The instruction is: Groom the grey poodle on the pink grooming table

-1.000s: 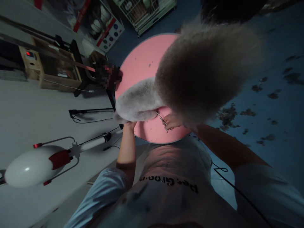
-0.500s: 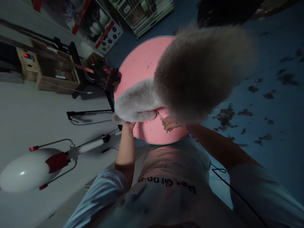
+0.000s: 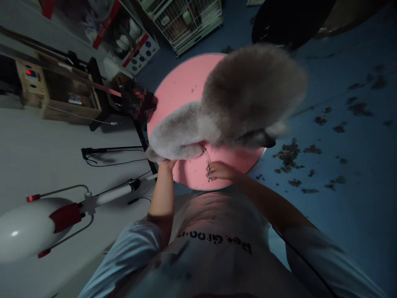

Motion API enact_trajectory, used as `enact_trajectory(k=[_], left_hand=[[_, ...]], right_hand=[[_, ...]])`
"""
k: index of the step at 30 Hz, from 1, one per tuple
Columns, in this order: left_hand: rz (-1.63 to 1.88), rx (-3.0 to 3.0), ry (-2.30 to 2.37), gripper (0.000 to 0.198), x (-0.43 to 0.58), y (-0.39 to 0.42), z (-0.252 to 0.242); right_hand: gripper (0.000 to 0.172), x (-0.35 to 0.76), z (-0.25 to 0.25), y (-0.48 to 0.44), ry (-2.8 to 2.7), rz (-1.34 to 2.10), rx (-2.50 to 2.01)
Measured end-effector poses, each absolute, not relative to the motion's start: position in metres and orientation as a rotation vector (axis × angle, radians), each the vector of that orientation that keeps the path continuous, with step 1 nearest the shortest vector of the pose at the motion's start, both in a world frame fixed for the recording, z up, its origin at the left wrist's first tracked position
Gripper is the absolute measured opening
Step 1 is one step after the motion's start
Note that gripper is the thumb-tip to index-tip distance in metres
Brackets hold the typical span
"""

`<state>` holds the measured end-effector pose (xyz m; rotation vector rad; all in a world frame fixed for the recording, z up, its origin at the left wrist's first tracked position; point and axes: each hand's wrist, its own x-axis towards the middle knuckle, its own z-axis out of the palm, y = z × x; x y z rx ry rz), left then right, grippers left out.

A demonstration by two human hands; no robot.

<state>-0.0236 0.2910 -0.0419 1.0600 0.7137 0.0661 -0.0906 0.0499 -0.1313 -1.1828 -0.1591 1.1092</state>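
Note:
A grey fluffy dog (image 3: 178, 128) is on a round pink grooming table (image 3: 176, 89). Its large rounded head (image 3: 251, 89) is toward the right, with the dark nose at the table's edge. My right hand (image 3: 221, 170) grips a pair of scissors (image 3: 207, 163) by the handles; the tips are at the end of the dog's near leg (image 3: 192, 150). Whether the blades are apart is too small to tell. My left hand (image 3: 168, 162) touches the dog's hind end by the tail (image 3: 154, 154), its fingers hidden in or behind the fur.
A white dryer (image 3: 34, 227) on an arm stands at the left. Behind the table are a wire cage (image 3: 186, 25) and a printed box (image 3: 142, 54). Clumps of cut fur (image 3: 290, 156) lie on the blue floor at the right. A pixelated dark shape (image 3: 138, 101) adjoins the table's left edge.
The dog's head has come down and turned, so its nose now shows. My right hand has shifted slightly left and down, and the scissors are more upright. My left hand stays at the hind end.

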Motion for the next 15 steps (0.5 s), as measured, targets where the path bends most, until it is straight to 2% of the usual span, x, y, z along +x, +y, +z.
enact_trajectory(k=[7,15], left_hand=[[0.075,1.056,0.700,0.055,-0.021,0.283,-0.036],[0.027,1.030,0.654,0.048,-0.020,0.286,-0.035]], right_hand=[[0.023,-0.113,-0.145,0.078,0.030,1.078,-1.016],[0.018,-0.134,-0.151,0.109,0.082,0.917,-0.923]])
